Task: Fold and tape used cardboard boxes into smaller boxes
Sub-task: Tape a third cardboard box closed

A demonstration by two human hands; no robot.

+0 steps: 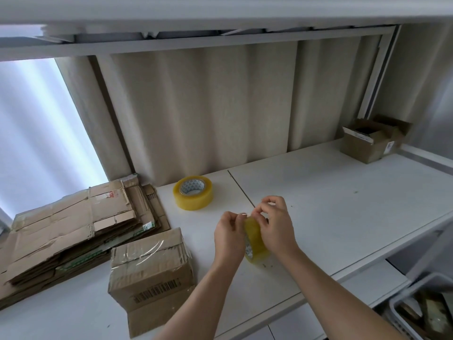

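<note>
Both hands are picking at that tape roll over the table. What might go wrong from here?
The left hand and right hand pinch at the held tape roll, apparently hunting the end; thin clear tape may split or stick back on itself. The small box already wears wrinkled tape and one flap lies loose at the front, so more tape could crease or trap it.

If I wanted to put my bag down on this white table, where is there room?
The widest bare patch runs from the hands, left hand and right hand, to the open box in the far right corner. The left side is crowded: flattened cardboard stack, taped box, spare tape roll.
</note>
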